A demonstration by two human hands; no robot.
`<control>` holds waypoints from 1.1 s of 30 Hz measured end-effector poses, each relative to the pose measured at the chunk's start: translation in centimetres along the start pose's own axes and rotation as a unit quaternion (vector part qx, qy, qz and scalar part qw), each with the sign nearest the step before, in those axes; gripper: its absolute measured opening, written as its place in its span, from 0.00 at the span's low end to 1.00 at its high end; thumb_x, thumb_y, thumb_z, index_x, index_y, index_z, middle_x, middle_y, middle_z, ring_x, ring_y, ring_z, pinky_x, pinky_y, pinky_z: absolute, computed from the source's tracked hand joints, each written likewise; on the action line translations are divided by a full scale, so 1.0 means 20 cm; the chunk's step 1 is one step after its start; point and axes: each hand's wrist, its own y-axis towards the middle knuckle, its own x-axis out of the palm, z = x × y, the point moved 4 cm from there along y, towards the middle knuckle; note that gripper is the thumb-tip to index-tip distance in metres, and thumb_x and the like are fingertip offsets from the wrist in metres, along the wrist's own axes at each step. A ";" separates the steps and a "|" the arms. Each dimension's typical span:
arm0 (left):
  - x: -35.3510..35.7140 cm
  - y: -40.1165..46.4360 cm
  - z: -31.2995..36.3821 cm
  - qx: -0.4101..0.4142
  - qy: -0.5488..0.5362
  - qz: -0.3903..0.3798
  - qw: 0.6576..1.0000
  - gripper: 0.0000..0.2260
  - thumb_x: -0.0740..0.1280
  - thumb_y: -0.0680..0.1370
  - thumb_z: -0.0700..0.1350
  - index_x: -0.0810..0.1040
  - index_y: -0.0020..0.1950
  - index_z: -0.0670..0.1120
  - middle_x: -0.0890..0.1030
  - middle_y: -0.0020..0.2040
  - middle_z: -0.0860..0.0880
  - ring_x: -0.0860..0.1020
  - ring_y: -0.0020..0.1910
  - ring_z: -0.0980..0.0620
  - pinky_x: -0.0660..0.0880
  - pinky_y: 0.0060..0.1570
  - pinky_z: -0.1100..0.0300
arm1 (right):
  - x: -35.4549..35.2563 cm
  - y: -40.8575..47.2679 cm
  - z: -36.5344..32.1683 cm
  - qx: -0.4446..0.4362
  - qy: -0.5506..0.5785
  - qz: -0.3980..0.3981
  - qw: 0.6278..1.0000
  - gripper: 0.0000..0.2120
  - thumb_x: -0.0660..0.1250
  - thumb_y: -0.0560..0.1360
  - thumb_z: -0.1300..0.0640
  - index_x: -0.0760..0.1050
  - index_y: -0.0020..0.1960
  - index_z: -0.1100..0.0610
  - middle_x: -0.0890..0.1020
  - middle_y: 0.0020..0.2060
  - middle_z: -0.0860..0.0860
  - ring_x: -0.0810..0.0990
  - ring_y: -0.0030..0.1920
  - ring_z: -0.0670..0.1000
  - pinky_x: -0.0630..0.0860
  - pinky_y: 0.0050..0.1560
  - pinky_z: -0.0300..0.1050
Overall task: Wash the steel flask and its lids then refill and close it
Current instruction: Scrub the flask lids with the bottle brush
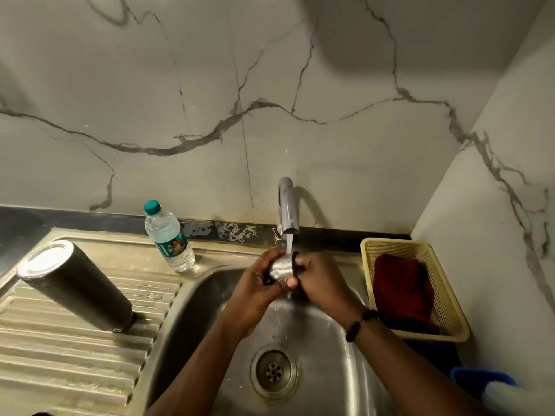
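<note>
The steel flask [75,285] stands upside down on the ribbed drainboard at the left, its flat base up. A steel lid [281,267] with a black rim is held over the sink bowl, right under the running tap [287,207]. My left hand [256,291] grips the lid from the left and below. Against the lid's black rim on the right is my right hand [319,279], with its fingers around that end. Water falls onto the lid and runs off below it. No other lid is in sight.
A small plastic water bottle [168,237] with a teal cap stands at the back of the drainboard. A yellow basket [444,298] holding a dark red cloth sits right of the sink bowl [333,364]. The drain [274,370] lies below my hands. A blue object [480,378] shows at the lower right.
</note>
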 end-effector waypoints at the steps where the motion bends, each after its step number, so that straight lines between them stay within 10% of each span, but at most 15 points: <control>1: 0.00 0.00 0.02 0.018 0.025 0.008 0.999 0.25 0.74 0.74 0.37 0.73 0.70 0.44 0.81 0.61 0.45 0.79 0.62 0.45 0.78 0.59 0.55 | 0.00 0.00 0.00 0.042 0.087 -0.005 0.995 0.10 0.64 0.78 0.66 0.82 0.55 0.61 0.85 0.47 0.52 0.84 0.47 0.48 0.79 0.44 0.39; 5: -0.02 0.02 0.08 0.060 0.100 0.011 0.993 0.23 0.72 0.76 0.40 0.72 0.70 0.48 0.81 0.62 0.50 0.79 0.63 0.51 0.77 0.60 0.58 | 0.03 -0.01 0.02 0.091 0.253 -0.007 0.963 0.12 0.62 0.79 0.65 0.80 0.58 0.58 0.84 0.54 0.54 0.83 0.54 0.49 0.80 0.50 0.38; 8: -0.02 0.01 0.07 0.027 0.057 0.024 0.998 0.18 0.68 0.79 0.45 0.74 0.69 0.49 0.82 0.60 0.47 0.81 0.61 0.48 0.79 0.56 0.59 | 0.03 -0.03 -0.03 -0.019 0.009 -0.026 0.999 0.14 0.61 0.82 0.59 0.77 0.66 0.51 0.80 0.60 0.44 0.78 0.59 0.40 0.75 0.61 0.36; 13: -0.04 -0.01 0.04 0.006 0.035 0.018 0.999 0.16 0.66 0.79 0.41 0.76 0.67 0.47 0.83 0.59 0.46 0.81 0.60 0.47 0.79 0.54 0.58 | 0.02 -0.05 -0.03 -0.043 -0.076 -0.131 0.988 0.15 0.60 0.82 0.51 0.75 0.67 0.49 0.80 0.62 0.44 0.76 0.62 0.41 0.73 0.65 0.41; 19: -0.03 -0.01 0.07 0.038 0.095 -0.028 0.994 0.22 0.71 0.76 0.39 0.74 0.68 0.50 0.82 0.61 0.46 0.80 0.62 0.47 0.79 0.59 0.54 | 0.00 -0.08 0.04 0.170 0.424 -0.094 0.885 0.14 0.59 0.80 0.66 0.77 0.62 0.60 0.82 0.60 0.57 0.82 0.59 0.52 0.79 0.57 0.42; 22: -0.03 0.01 0.07 0.043 0.098 -0.006 0.994 0.20 0.70 0.78 0.42 0.74 0.69 0.49 0.81 0.61 0.47 0.80 0.62 0.47 0.78 0.59 0.53 | -0.02 -0.06 -0.01 -0.050 0.005 -0.037 0.998 0.20 0.62 0.78 0.70 0.77 0.65 0.51 0.80 0.61 0.47 0.77 0.65 0.50 0.74 0.65 0.42; 24: -0.05 0.00 0.06 0.043 0.079 0.010 0.996 0.18 0.68 0.78 0.41 0.75 0.68 0.48 0.82 0.61 0.47 0.80 0.62 0.48 0.79 0.57 0.56 | -0.02 -0.06 0.04 -0.195 -0.343 -0.007 0.919 0.30 0.68 0.73 0.71 0.74 0.67 0.45 0.77 0.64 0.46 0.72 0.67 0.52 0.69 0.67 0.48; 26: -0.07 -0.01 0.06 0.051 0.068 0.031 0.996 0.18 0.68 0.78 0.41 0.76 0.68 0.47 0.82 0.61 0.48 0.80 0.62 0.49 0.79 0.55 0.58 | 0.00 -0.08 0.10 -0.199 -0.453 -0.043 0.868 0.37 0.69 0.71 0.70 0.67 0.72 0.39 0.74 0.67 0.43 0.71 0.65 0.53 0.67 0.62 0.47; 33: 0.00 0.00 0.02 0.030 0.069 -0.006 0.997 0.23 0.71 0.75 0.40 0.73 0.69 0.49 0.82 0.60 0.51 0.81 0.60 0.51 0.78 0.56 0.60 | -0.01 -0.08 -0.03 -0.004 0.049 -0.057 0.997 0.14 0.62 0.80 0.65 0.81 0.61 0.56 0.84 0.56 0.48 0.82 0.56 0.44 0.77 0.61 0.41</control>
